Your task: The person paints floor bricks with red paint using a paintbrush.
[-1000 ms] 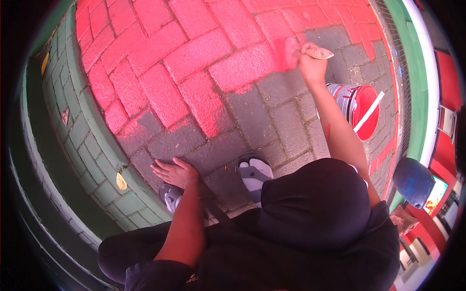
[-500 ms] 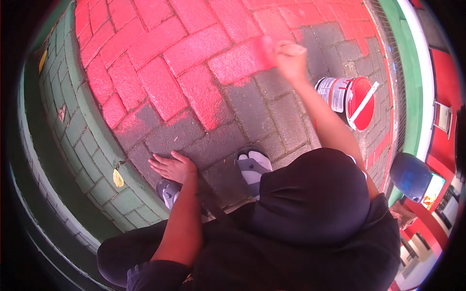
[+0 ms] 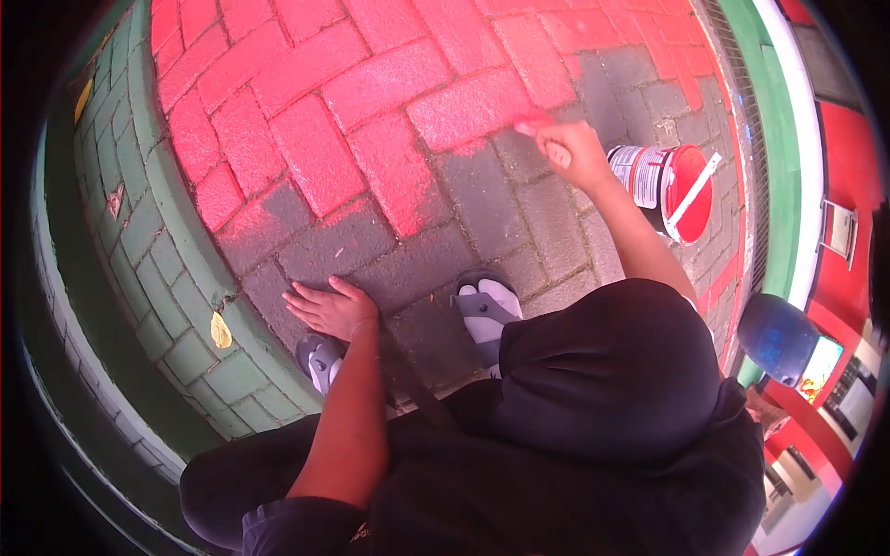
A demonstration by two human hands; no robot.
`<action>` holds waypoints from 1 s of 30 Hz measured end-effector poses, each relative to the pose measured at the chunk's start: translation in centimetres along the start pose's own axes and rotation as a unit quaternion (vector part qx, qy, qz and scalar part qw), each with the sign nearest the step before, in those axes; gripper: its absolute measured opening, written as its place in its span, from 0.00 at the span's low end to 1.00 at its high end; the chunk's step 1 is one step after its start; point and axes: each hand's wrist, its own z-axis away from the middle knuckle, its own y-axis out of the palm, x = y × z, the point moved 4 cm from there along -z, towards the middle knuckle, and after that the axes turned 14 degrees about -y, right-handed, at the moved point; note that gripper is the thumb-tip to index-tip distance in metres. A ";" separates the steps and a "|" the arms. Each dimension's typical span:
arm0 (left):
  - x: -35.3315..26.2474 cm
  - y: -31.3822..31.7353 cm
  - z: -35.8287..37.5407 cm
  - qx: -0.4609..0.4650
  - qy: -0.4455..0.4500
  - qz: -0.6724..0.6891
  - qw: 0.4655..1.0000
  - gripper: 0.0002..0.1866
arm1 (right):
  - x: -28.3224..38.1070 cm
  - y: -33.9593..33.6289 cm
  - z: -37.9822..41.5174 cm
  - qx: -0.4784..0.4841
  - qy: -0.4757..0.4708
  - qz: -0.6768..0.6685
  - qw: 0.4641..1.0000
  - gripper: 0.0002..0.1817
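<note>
Apparently mid-coat, I clamp my right hand (image 3: 578, 156) around a paintbrush (image 3: 558, 154) left of the paint bucket (image 3: 640, 178), beside red pavers (image 3: 471, 107); my empty left hand (image 3: 339, 311), farther left, spreads. Bare pavers (image 3: 481, 206) likely call for even strokes next.

I see the bucket (image 3: 646, 176) on the paving (image 3: 477, 204), right of the brush (image 3: 559, 155). A stick (image 3: 695, 196) crosses its mouth. The kerb (image 3: 190, 218) runs left.

Right hand (image 3: 573, 156): clear leftward over pavers (image 3: 385, 83) — bucket (image 3: 642, 176) blocks rightward
</note>
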 end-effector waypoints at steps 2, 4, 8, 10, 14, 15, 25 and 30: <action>0.5 0.4 -0.1 0.005 0.003 0.018 1.000 0.40 | -0.5 0.3 0.3 -0.061 -0.078 -0.092 0.991 0.03; 0.8 0.3 -0.1 0.011 -0.003 0.006 1.000 0.40 | 0.3 -0.1 0.1 -0.074 -0.037 -0.103 0.991 0.03; 0.3 0.1 0.0 0.018 -0.009 0.001 1.000 0.40 | 1.5 -0.2 -0.4 0.050 -0.029 -0.014 0.998 0.04; 0.2 0.1 -0.1 0.019 -0.014 -0.001 1.000 0.40 | 1.1 -1.5 -0.6 -0.106 -0.051 -0.085 0.989 0.05; 0.3 0.1 0.0 0.023 -0.012 -0.003 1.000 0.41 | 0.1 -2.1 -0.7 -0.090 0.036 0.013 0.995 0.05; 0.2 0.2 0.1 0.023 -0.012 -0.001 1.000 0.41 | 0.1 -1.5 -0.6 -0.036 0.003 -0.007 0.999 0.04; 0.1 -0.2 -0.2 0.027 -0.024 0.004 0.999 0.40 | -0.9 1.0 -2.1 0.021 0.015 -0.153 0.988 0.04; 0.1 -0.2 0.0 0.028 -0.022 0.001 0.999 0.40 | 4.5 6.0 -6.5 -0.088 -0.066 -0.201 0.973 0.04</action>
